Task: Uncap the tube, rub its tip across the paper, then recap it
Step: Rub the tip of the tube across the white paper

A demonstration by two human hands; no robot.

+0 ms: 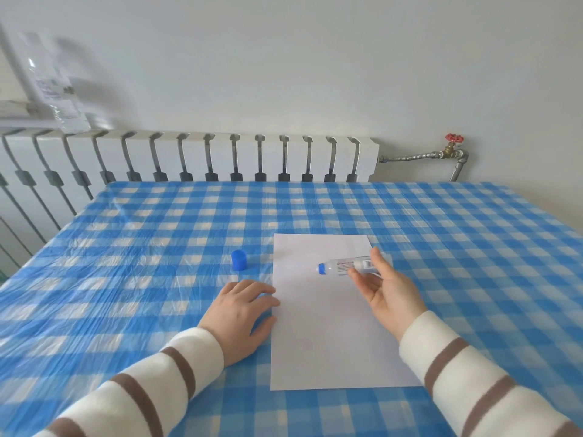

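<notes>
Tube is sitting uncapped mid-frame over the paper, right hand fingers loosely gripping it. Left hand is lying flat, relaxed, at the sheet's edge. Cap is standing left on the counter. Looks like rubbing's up; tip needs lowering onto paper.

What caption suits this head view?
Right hand holds the uncapped tube over the paper; the blue cap stands beside it.

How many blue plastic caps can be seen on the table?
1. The blue cap stands alone on the checked tablecloth, left of the paper. The tube held in the right hand has a blue tip, not a cap. None seems hidden.
</notes>
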